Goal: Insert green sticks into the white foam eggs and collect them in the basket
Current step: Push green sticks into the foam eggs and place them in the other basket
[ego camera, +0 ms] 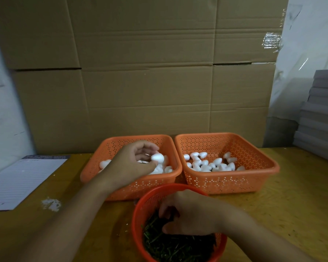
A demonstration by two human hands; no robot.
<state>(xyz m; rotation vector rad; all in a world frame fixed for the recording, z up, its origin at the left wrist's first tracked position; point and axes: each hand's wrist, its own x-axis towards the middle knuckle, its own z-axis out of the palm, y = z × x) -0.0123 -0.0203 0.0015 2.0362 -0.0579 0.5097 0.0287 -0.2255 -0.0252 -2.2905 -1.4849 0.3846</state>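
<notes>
Two orange perforated baskets stand side by side on the wooden table, the left basket and the right basket, each with several white foam eggs. Over the left basket my left hand pinches one white foam egg between thumb and fingers. A round red basket at the front holds a heap of green sticks. My right hand reaches into it with curled fingers among the sticks; whether it grips one is hidden.
A tall cardboard wall closes the back of the table. A lined white notepad lies at the left, with white foam crumbs near it. Grey stacked sheets stand at the right edge.
</notes>
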